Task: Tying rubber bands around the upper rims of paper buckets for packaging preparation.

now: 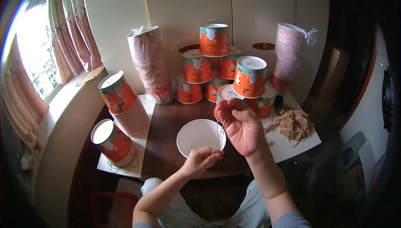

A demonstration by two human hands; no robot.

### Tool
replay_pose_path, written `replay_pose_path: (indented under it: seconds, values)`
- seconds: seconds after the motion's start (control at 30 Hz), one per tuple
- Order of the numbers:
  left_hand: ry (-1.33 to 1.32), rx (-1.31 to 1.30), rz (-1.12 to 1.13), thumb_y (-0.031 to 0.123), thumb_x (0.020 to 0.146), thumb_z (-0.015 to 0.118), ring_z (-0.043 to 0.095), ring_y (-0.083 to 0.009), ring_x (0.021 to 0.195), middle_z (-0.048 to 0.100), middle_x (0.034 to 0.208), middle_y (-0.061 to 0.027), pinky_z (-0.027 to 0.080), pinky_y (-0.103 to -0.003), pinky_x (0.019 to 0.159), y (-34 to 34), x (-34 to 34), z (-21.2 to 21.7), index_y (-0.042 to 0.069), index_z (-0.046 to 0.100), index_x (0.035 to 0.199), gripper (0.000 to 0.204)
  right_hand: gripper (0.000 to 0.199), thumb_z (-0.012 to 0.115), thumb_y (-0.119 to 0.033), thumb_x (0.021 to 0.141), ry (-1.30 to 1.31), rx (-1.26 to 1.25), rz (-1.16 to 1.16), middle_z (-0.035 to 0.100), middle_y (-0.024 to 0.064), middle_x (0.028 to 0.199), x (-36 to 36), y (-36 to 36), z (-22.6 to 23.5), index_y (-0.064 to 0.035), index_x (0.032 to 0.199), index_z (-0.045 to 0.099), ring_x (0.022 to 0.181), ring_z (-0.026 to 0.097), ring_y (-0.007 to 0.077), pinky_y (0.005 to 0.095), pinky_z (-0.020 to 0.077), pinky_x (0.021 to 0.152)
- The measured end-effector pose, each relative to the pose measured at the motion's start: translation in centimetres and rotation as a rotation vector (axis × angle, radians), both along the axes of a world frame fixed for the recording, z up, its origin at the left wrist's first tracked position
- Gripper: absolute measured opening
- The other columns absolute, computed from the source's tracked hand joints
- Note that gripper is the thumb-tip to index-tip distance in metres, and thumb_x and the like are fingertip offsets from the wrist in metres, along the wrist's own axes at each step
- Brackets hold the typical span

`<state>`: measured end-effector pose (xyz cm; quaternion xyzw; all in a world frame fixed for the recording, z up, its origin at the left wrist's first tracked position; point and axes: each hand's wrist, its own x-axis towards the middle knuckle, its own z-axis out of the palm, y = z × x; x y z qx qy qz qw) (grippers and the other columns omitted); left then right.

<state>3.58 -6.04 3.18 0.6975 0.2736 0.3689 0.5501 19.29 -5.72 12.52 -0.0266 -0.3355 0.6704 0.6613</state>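
My left hand [200, 162] pinches a thin tan string [219, 133] over the near rim of a white-lined paper bucket [193, 138], which stands open side up on the brown table. The string runs up in a loop to my right hand [244, 130], raised at the bucket's right with the palm showing. The fingers of that hand are curled, and the string passes round them. Behind my right hand, upside-down orange and green paper buckets [249, 77] are stacked, partly hidden by it. A tangled heap of tan string [294, 127] lies right of my right hand.
More upturned orange buckets [197, 68] form a pyramid at the back. Tall plastic-wrapped bucket stacks [146, 57] stand at both back corners. Two nested stacks [127, 111] stand at the left edge, with loose string [121, 167] by the nearer one. A curtained window [37, 48] is at left.
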Motion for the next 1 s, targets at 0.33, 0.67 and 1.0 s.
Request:
replay_pose_path:
  seconds: [0.33, 0.67, 1.0]
  values:
    - [0.522, 0.947, 0.556, 0.015, 0.069, 0.067, 0.058, -0.022, 0.059, 0.06, 0.066, -0.0066, 0.047, -0.03, 0.054, 2.3, -4.3, 0.8, 0.008, 0.066, 0.074, 0.01, 0.021, 0.054, -0.028, 0.075, -2.163, 0.227, -0.669, 0.061, 0.0112, 0.072, 2.7, -1.6, 0.9, -0.0109, 0.081, 0.064, 0.066, 0.059, 0.0282, 0.0374, 0.0467, 0.065]
    - [0.813, 1.218, 0.788, 0.018, 0.064, 0.067, 0.053, -0.0138, 0.057, 0.052, 0.058, 0.0019, 0.045, -0.028, 0.049, 5.0, -6.6, -0.7, 0.013, 0.064, 0.075, 0.013, 0.032, 0.051, -0.016, 0.083, -1.104, 0.035, 0.032, 0.05, 0.0071, 0.092, -5.3, 7.2, -10.8, -0.0017, 0.111, 0.041, 0.081, 0.055, 0.0139, 0.0262, 0.0458, 0.075]
    - [0.86, 1.285, 0.812, 0.012, 0.066, 0.06, 0.052, -0.0144, 0.057, 0.048, 0.057, 0.0007, 0.043, -0.027, 0.05, 4.1, -7.6, -0.8, 0.011, 0.057, 0.063, 0.005, 0.025, 0.05, -0.013, 0.085, -1.042, 0.081, 0.161, 0.056, 0.0072, 0.09, -7.8, 6.4, -10.7, -0.001, 0.105, 0.041, 0.086, 0.054, 0.0119, 0.0238, 0.0432, 0.076]
